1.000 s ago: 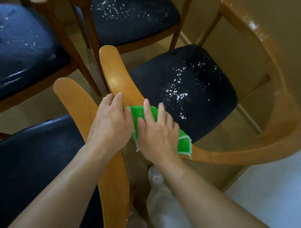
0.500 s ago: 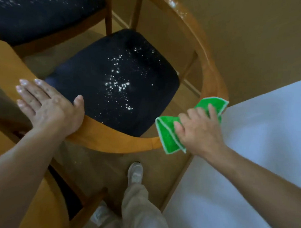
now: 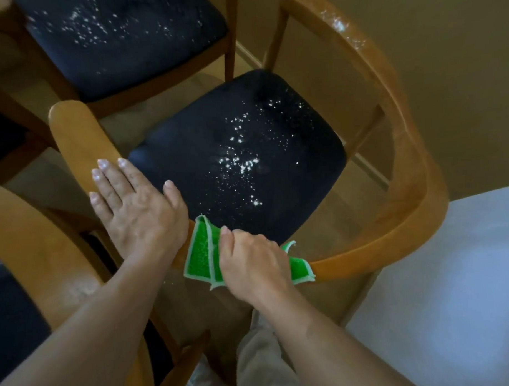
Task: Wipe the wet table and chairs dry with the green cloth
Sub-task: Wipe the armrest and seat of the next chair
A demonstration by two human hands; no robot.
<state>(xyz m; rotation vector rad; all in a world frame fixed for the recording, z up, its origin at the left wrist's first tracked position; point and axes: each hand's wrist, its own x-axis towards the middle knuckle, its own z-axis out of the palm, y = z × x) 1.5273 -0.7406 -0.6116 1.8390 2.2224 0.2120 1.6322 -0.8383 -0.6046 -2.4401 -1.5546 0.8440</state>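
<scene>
The left hand [image 3: 138, 208] lies flat and open on the chair [image 3: 414, 164] rail, likely to keep it from moving. The right hand [image 3: 251, 263] curls tight round the cloth [image 3: 199, 259], wrapping it on the rail to rub it dry. Its fingertips are hidden under the rail. The table [image 3: 441, 287] is cut off
</scene>
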